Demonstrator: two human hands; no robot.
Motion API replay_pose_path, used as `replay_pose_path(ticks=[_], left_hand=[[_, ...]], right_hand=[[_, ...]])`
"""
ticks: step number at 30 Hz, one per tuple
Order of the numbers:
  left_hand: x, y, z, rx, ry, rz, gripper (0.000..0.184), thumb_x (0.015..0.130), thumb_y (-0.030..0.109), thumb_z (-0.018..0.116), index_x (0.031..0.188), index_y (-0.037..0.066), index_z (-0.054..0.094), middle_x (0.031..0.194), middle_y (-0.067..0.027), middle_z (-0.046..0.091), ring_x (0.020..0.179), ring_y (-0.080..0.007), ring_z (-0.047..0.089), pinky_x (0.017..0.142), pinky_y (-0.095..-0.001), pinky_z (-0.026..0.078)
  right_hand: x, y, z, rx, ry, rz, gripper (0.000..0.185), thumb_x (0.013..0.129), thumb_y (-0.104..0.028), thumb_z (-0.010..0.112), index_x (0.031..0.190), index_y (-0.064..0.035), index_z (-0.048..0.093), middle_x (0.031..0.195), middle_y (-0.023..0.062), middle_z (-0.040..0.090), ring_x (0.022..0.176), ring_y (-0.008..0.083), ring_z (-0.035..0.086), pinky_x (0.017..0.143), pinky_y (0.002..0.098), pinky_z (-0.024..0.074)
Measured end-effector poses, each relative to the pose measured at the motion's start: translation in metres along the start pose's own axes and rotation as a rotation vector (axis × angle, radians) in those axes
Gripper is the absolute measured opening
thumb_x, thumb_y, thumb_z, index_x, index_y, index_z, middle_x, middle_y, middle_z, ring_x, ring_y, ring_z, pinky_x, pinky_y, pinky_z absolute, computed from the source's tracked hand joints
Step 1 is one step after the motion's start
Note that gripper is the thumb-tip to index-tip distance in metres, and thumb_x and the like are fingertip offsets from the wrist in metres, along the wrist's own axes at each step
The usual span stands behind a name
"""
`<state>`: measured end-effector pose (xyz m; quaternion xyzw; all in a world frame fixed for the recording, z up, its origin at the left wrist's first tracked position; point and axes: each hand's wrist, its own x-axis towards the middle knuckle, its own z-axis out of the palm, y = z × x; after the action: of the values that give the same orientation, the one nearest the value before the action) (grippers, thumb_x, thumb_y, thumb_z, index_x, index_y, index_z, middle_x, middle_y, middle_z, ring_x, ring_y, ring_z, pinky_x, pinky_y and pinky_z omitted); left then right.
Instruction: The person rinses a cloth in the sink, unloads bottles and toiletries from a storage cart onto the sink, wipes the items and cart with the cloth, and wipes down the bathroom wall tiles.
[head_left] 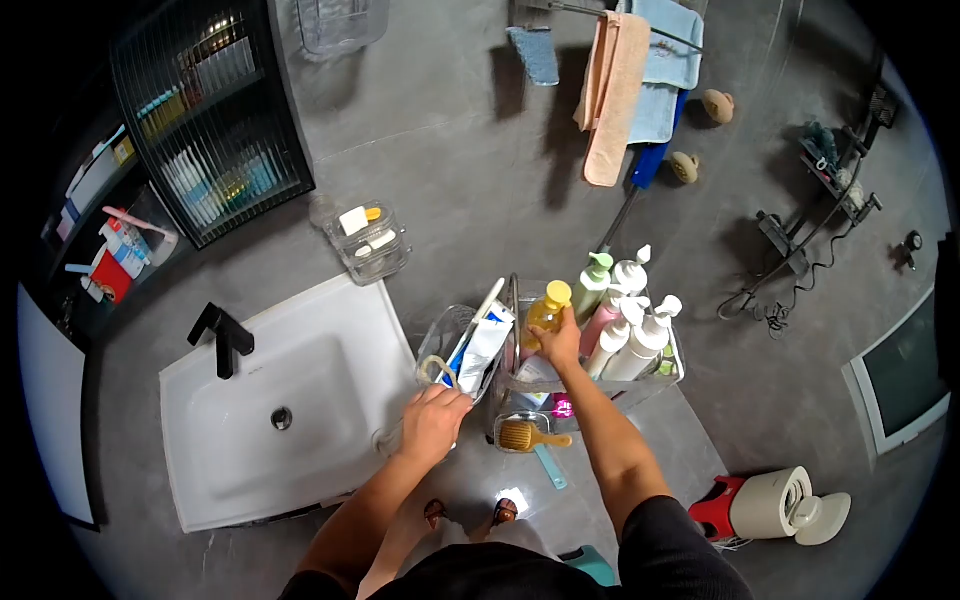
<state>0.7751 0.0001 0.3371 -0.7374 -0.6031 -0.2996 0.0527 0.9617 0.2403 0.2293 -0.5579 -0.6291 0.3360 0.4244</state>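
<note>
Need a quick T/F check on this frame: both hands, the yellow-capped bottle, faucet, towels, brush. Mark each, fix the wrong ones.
1. The right hand has its fingers on the yellow-capped bottle. True.
2. The left hand is down in the sink basin. False: it is outside the basin, by the clear container.
3. The faucet is white. False: it is black.
4. The peach towel hangs beside light blue cloth. True.
5. The brush lies on the floor. False: its head rests in a small clear tray.
</note>
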Motion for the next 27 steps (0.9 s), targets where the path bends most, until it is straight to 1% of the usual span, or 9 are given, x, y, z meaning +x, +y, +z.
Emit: replay_pose_path(ticks=[7,8,11,12,15,17,19,21,27], left_hand=[[-0.006,0.006,0.001,-0.012,-0.037,0.016,0.004,0.079,0.013,0.068,0.081,0.012,0.065,0.078,0.0003,0.061,0.082,-0.0202,0.060,0.072,-0.0354,0.048],[-0.008,0.008,0.000,-0.009,-0.045,0.020,0.003,0.079,0.013,0.068,0.081,0.012,0.065,0.078,0.0007,0.061,0.082,-0.0197,0.060,0.072,-0.0353,0.048],[-0.016,0.011,-0.004,0.003,-0.087,0.079,0.003,0.078,0.013,0.066,0.081,0.014,0.066,0.080,0.0023,0.061,0.085,-0.0178,0.059,0.073,-0.0347,0.048],[-0.020,0.011,-0.006,0.009,-0.107,0.109,0.004,0.078,0.013,0.065,0.082,0.014,0.066,0.081,0.0029,0.062,0.086,-0.0172,0.059,0.074,-0.0343,0.048],[-0.026,0.009,-0.010,-0.067,-0.206,0.242,0.008,0.077,0.013,0.063,0.083,0.015,0.066,0.084,0.0037,0.062,0.090,-0.0163,0.059,0.076,-0.0332,0.049],[-0.030,0.007,-0.005,-0.130,-0.291,0.299,0.012,0.076,0.015,0.067,0.088,0.014,0.067,0.087,0.0014,0.063,0.091,-0.0187,0.060,0.078,-0.0347,0.049],[-0.037,0.005,0.005,-0.183,-0.347,0.336,0.015,0.076,0.015,0.068,0.091,0.014,0.068,0.090,-0.0001,0.064,0.093,-0.0200,0.060,0.080,-0.0354,0.049],[-0.045,0.003,0.019,-0.225,-0.372,0.347,0.016,0.076,0.015,0.067,0.091,0.013,0.067,0.092,-0.0007,0.063,0.095,-0.0200,0.060,0.082,-0.0353,0.049],[-0.048,0.016,0.060,-0.271,-0.422,0.434,0.014,0.076,0.013,0.063,0.090,0.013,0.066,0.091,0.0002,0.062,0.099,-0.0188,0.059,0.086,-0.0357,0.047]], right_hand=[[-0.037,-0.011,-0.025,-0.096,0.002,-0.194,0.097,0.073,-0.022,0.083,0.148,0.0047,0.026,0.139,0.0283,0.046,0.126,0.0405,0.050,0.101,0.0388,0.0447],[-0.057,-0.036,-0.040,0.093,-0.163,-0.020,0.092,0.080,-0.028,0.079,0.149,0.0032,0.026,0.141,0.0244,0.044,0.127,0.0351,0.050,0.100,0.0366,0.0449],[-0.097,-0.047,-0.056,0.427,-0.454,0.035,0.084,0.085,-0.031,0.076,0.148,0.0020,0.030,0.141,0.0189,0.045,0.125,0.0277,0.051,0.099,0.0356,0.0452],[-0.108,-0.052,-0.057,0.480,-0.437,-0.030,0.078,0.087,-0.034,0.074,0.145,0.0005,0.036,0.133,0.0137,0.053,0.119,0.0241,0.055,0.098,0.0371,0.0464],[-0.123,-0.073,-0.080,0.532,-0.713,0.390,0.071,0.086,-0.036,0.075,0.139,-0.0008,0.045,0.127,0.0103,0.059,0.114,0.0209,0.057,0.095,0.0349,0.0476],[-0.142,-0.070,-0.079,0.402,-0.660,0.421,0.058,0.083,-0.037,0.078,0.125,-0.0018,0.058,0.116,0.0067,0.066,0.099,0.0171,0.062,0.085,0.0301,0.0500],[-0.156,-0.058,-0.080,0.400,-0.634,0.505,0.053,0.082,-0.033,0.079,0.121,-0.0016,0.061,0.111,0.0066,0.067,0.097,0.0170,0.064,0.084,0.0297,0.0512],[-0.177,-0.043,-0.082,0.456,-0.512,0.416,0.043,0.081,-0.025,0.080,0.113,-0.0025,0.064,0.105,0.0052,0.068,0.091,0.0154,0.065,0.075,0.0282,0.0531],[-0.217,0.009,-0.100,0.487,-0.357,0.551,0.026,0.078,-0.011,0.076,0.100,-0.0003,0.065,0.085,0.0027,0.066,0.072,0.0120,0.061,0.062,0.0276,0.0485]])
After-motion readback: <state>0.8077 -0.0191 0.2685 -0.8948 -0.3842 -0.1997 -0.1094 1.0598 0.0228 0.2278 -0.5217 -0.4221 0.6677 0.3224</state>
